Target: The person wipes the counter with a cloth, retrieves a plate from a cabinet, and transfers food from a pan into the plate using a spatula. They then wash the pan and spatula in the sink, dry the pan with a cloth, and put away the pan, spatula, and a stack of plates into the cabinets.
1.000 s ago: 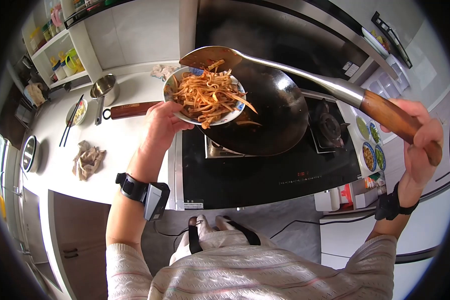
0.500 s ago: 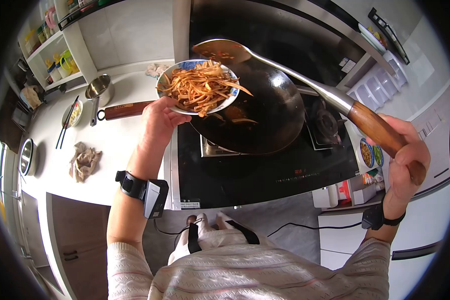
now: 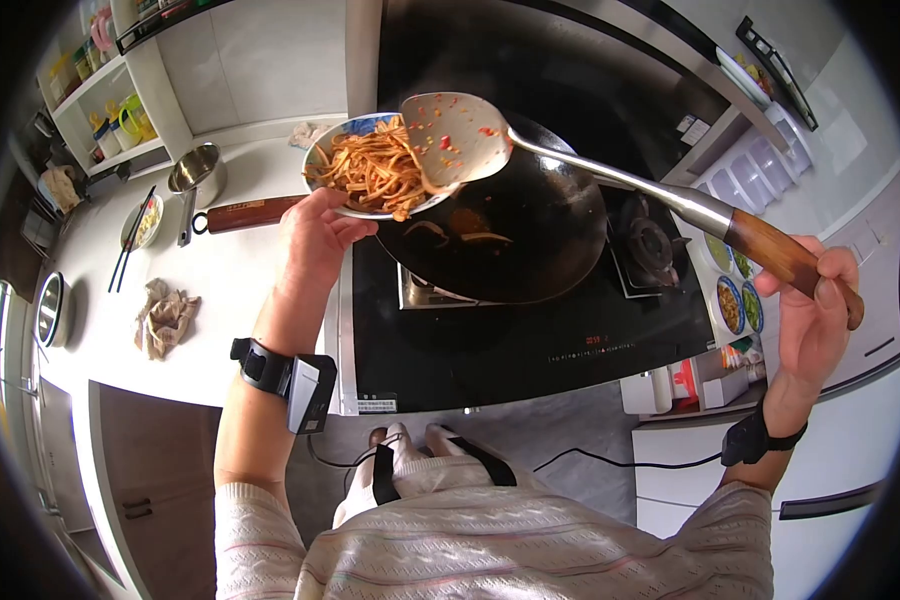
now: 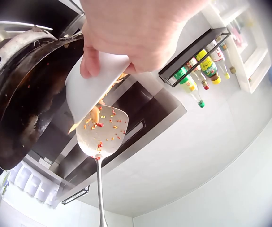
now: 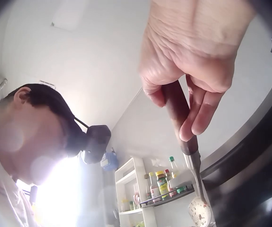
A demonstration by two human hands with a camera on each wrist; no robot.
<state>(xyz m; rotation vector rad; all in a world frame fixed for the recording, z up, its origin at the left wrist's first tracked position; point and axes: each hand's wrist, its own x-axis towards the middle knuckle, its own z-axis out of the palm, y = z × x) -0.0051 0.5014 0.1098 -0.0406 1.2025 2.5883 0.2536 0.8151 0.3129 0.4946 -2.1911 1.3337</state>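
Note:
My left hand [image 3: 315, 245] grips a white bowl [image 4: 91, 90] with a blue-patterned inside, thumb at its rim, over the left side of the dark wok [image 3: 545, 250]. Brown sauced strips of food [image 3: 370, 170] fill it, heaped to the rim. My right hand [image 3: 813, 320] holds the end of a wok spatula's wooden handle [image 3: 785, 255]. The spatula's metal blade [image 3: 460, 138], flecked with red and yellow bits, overlaps the bowl's right side and part of the food. A few strips [image 3: 485, 238] lie in the wok.
The wok's wooden handle [image 3: 250, 215] extends left over the counter. There lie a small saucepan [image 3: 198, 170], a bowl with chopsticks [image 3: 145, 222] and a crumpled cloth [image 3: 165, 318]. Right of the wok are a second burner [image 3: 652, 245] and small ingredient bowls [image 3: 730, 305].
The spatula blade has swung from behind the bowl to its right side, its flecked face now showing. My left hand and the bowl have shifted slightly left.

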